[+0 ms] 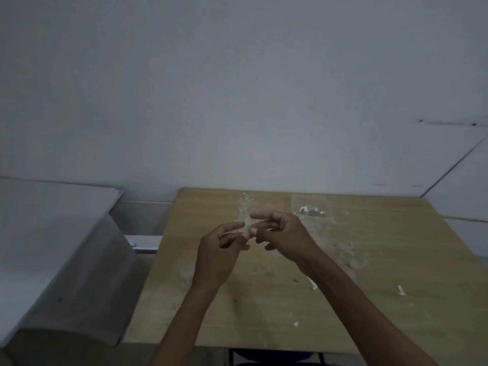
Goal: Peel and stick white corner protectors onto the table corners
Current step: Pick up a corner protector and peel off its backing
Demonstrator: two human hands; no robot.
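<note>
Above the table's [264, 299] middle, both hands, left [219, 256] and right [284, 235], pinch a small protector [248, 225], apparently peeling its backing; next, a bare corner.

The table [264, 299] is light tan wood-grain, blotched with whitish smears. A pale translucent protector [248, 225] shows between the hands. The bag [311, 207] is clear with white bits inside. The wall [237, 88] is plain grey-white.

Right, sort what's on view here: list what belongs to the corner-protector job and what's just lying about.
Job:
corner protector, pinched between left hand and right hand
clear bag of more pieces
wooden table

Lying about:
white scraps
grey bin left of the table
</note>
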